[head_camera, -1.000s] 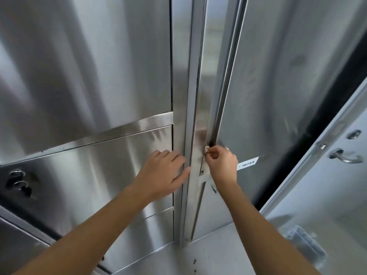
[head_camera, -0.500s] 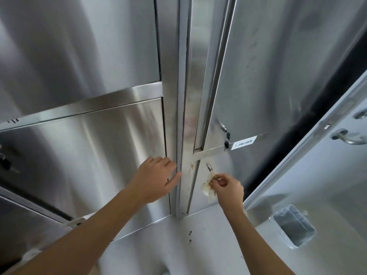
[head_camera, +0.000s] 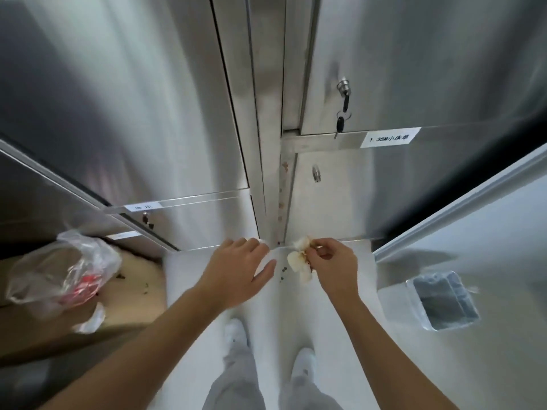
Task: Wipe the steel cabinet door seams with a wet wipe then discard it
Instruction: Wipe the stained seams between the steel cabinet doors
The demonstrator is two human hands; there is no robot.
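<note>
A stained, crumpled wet wipe point(head_camera: 299, 261) is pinched in my right hand point(head_camera: 333, 266) at the foot of the steel cabinet, just where the vertical door seam point(head_camera: 284, 196) meets the floor. The seam shows brown spots along its lower stretch. My left hand point(head_camera: 236, 269) hovers beside it with fingers spread and relaxed, holding nothing, near the bottom edge of the left cabinet door point(head_camera: 207, 220).
A clear plastic bag point(head_camera: 63, 269) with red contents lies on a brown box at left. A small clear bin point(head_camera: 442, 300) stands on the white floor at right. Keys point(head_camera: 342, 113) hang from a lock on the right door. My feet stand below.
My right hand slid the wipe down the seam from mid-height to the floor. My left hand came off the left door and dropped with it. The view tilted down.
</note>
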